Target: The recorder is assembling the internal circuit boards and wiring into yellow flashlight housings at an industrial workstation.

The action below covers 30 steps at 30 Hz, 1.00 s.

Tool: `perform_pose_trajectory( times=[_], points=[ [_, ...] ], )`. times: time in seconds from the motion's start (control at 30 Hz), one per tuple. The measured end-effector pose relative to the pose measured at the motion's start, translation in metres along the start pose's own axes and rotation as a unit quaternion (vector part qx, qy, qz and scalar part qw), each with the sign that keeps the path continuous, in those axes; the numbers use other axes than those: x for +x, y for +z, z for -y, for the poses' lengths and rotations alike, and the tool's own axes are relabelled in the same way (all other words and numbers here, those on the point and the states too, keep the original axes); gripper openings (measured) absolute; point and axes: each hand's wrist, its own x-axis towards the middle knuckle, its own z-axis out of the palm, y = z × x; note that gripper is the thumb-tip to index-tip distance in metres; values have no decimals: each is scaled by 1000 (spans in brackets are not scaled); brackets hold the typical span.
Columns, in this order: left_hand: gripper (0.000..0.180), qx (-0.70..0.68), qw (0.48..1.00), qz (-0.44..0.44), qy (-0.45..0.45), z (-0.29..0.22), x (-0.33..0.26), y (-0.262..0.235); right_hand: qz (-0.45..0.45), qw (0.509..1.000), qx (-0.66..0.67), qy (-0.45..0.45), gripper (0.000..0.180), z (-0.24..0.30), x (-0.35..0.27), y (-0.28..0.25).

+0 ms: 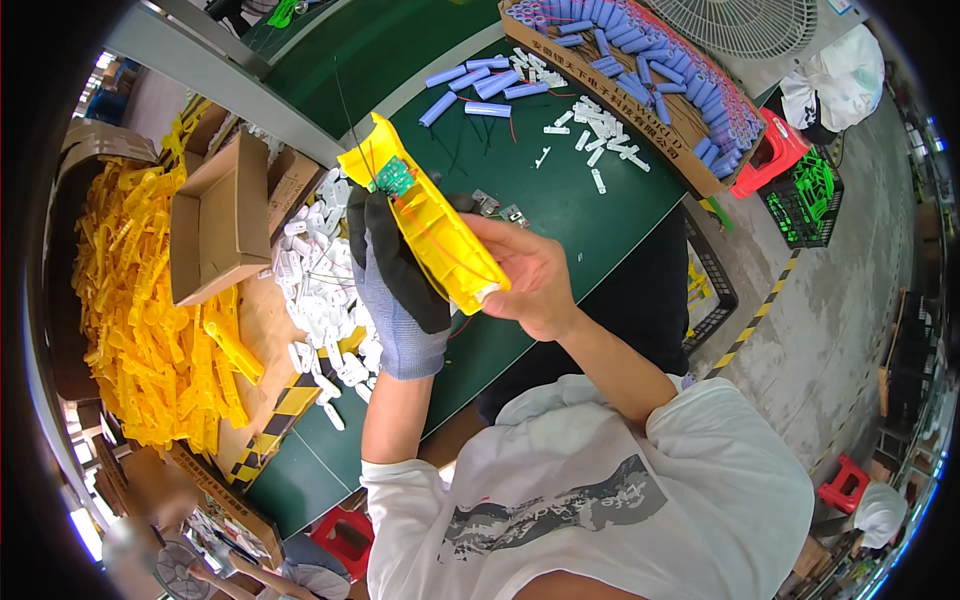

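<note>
My left hand [398,300], in a grey glove with a black palm, is wrapped round a long yellow plastic shell [436,232] from below. Its hollow side faces up, showing inner ribs and thin red wires. A small green circuit board [394,177] sits near the shell's far end, where a thin dark wire sticks up. Bare, my right hand [535,275] grips the near end, with the thumb at a small white piece [487,292] there. Small metal parts [500,208] lie on the green table [580,230] just beyond the hands.
Loose blue-purple cylindrical cells [487,109] and white plastic pieces [600,135] lie at the back. A cardboard box of cells [640,82] stands back right. White parts [318,265], an open carton [222,225] and heaped yellow shells [150,320] crowd the left. A fan [740,25] stands behind.
</note>
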Motion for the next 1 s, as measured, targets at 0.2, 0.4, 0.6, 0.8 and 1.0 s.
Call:
perform_pose_trajectory(
  times=[0.2,0.4,0.6,0.8,1.0],
  points=[
    [41,5,1000,-21,7,-2,6,2,-62,998,-20,27,62,-4,-4,0],
    [39,-29,999,-28,-27,-13,29,-27,-68,921,-376,80,37,26,59,-63],
    [29,7,999,-31,-27,-23,29,-24,-92,668,-738,25,33,21,116,-136],
    [28,-1,999,-35,-32,-19,30,-28,-61,534,-843,8,29,-3,133,-148],
    [24,21,998,-58,10,-29,36,-42,-84,581,-805,-84,24,-10,128,-150]
  ],
)
